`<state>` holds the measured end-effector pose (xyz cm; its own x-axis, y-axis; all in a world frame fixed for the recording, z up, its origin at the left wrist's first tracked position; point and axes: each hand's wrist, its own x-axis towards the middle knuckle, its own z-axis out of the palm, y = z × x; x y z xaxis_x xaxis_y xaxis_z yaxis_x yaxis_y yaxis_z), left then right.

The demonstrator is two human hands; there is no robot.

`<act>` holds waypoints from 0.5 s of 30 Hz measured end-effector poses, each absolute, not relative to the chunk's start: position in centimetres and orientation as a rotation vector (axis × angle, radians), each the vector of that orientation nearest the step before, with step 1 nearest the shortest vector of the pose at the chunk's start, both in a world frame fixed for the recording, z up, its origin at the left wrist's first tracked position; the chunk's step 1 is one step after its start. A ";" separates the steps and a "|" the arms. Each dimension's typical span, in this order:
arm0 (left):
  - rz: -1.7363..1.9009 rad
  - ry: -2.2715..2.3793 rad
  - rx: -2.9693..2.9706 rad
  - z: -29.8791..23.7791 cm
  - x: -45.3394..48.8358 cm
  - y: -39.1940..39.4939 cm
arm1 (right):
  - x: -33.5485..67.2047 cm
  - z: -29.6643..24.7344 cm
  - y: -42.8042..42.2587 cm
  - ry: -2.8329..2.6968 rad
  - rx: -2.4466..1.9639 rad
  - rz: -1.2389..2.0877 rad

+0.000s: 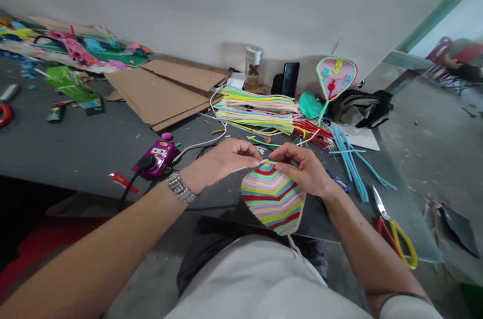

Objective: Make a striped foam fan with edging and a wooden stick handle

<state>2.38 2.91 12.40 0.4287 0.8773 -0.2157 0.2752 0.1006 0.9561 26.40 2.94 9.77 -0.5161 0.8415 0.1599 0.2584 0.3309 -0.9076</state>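
A fan-shaped piece of striped pipe cleaners [277,195], in red, yellow, lilac and green, hangs tilted over the table's front edge. My left hand [230,160] pinches a pale pipe cleaner [249,167] at the top of the piece, thumb and forefinger together. With thumb and fingers closed, my right hand [304,168] grips the upper right rim of the striped fan. A pale border runs down its right side, and a loose tail dangles from the bottom tip. The exact grip of the right fingertips is partly hidden.
Bundles of coloured pipe cleaners [256,110] lie behind my hands. Blue pipe cleaners [349,158] and scissors [392,233] are at the right. A purple power socket [156,158] with cables sits left. Farther back are cardboard [169,90], a bottle [253,68], a phone [290,79] and a finished-looking pink fan [335,77].
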 end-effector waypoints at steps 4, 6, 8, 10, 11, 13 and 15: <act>0.613 1.086 1.460 12.5 2.5 2.7 | 26.5 9.7 2.8 -1.976 -0.981 1.148; 0.617 1.082 1.469 12.5 2.5 2.7 | 26.5 9.7 2.8 -1.976 -0.984 1.140; 0.624 1.070 1.479 12.3 2.4 2.8 | 26.5 9.7 2.7 -1.972 -0.983 1.133; 0.630 1.059 1.497 12.0 2.4 2.9 | 26.5 9.7 2.7 -1.967 -0.980 1.131; 0.629 1.054 1.508 11.8 2.3 2.9 | 26.4 9.7 2.7 -1.964 -0.977 1.132; 0.624 1.053 1.521 11.6 2.3 3.0 | 26.4 9.6 2.7 -1.958 -0.971 1.136; 0.615 1.056 1.528 11.5 2.3 3.0 | 26.3 9.6 2.7 -1.952 -0.959 1.146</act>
